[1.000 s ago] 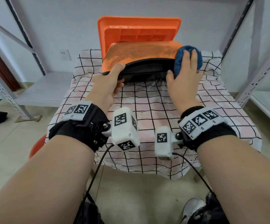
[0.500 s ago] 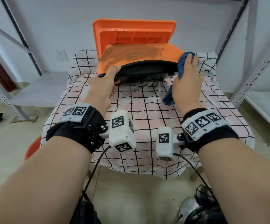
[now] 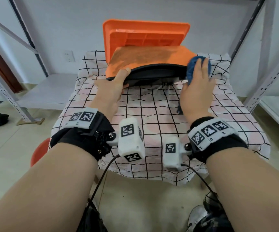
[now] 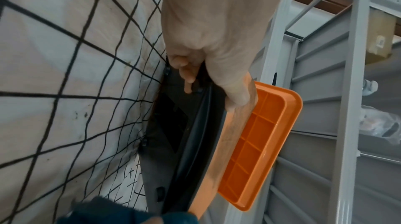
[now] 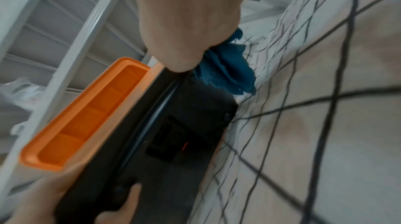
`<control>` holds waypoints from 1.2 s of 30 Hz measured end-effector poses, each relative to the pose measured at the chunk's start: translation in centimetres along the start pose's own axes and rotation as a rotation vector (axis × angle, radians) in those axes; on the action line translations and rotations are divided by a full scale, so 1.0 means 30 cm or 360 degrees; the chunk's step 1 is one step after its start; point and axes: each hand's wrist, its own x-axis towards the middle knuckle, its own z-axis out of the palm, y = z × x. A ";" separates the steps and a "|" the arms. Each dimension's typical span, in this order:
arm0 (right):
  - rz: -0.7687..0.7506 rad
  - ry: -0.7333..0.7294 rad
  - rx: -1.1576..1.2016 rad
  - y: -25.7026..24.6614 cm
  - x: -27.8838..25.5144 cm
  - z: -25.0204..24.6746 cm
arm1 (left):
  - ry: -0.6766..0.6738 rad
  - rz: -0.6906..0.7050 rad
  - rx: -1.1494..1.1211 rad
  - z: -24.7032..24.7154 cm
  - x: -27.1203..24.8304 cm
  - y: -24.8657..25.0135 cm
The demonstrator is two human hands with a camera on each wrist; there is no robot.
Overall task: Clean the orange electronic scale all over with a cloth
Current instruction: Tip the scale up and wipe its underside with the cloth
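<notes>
On the checked tablecloth (image 3: 153, 114), in the head view, the orange plastic electronic scale (image 3: 145, 61) lies tipped up, its right corner under wipe; I judge the grimy top face needs sweeping next. The left hand (image 3: 112, 86) clamps the near left edge, and the right hand (image 3: 197, 87) presses a wadded blue cloth (image 3: 191, 67) against that corner. Left wrist: thumb on orange, fingers (image 4: 186, 75) curled beneath the black base. Right wrist: blurred, the hand bunches the cloth.
</notes>
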 end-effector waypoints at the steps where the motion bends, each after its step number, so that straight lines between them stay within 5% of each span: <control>1: -0.0045 -0.0027 0.0028 -0.027 -0.003 0.001 | -0.0014 0.0000 0.0000 -0.002 -0.002 -0.003; 6: -0.0397 -0.0168 0.0000 -0.120 -0.010 -0.003 | -0.0019 -0.0021 -0.0035 -0.010 0.000 0.008; 13: 0.0043 0.0018 -0.0067 0.046 0.024 -0.033 | -0.0025 -0.0051 0.0025 -0.010 0.007 0.004; 23: -0.0432 -0.0064 0.0062 -0.098 0.004 -0.006 | -0.0066 -0.0054 0.0011 -0.016 0.003 0.022; 31: -0.0227 -0.0041 0.0224 0.003 0.036 -0.034 | 0.0058 -0.0056 0.0003 0.002 0.019 0.031; 36: -0.0335 -0.0064 0.0107 -0.070 -0.001 -0.014 | 0.0026 -0.0021 0.0012 -0.010 0.016 0.019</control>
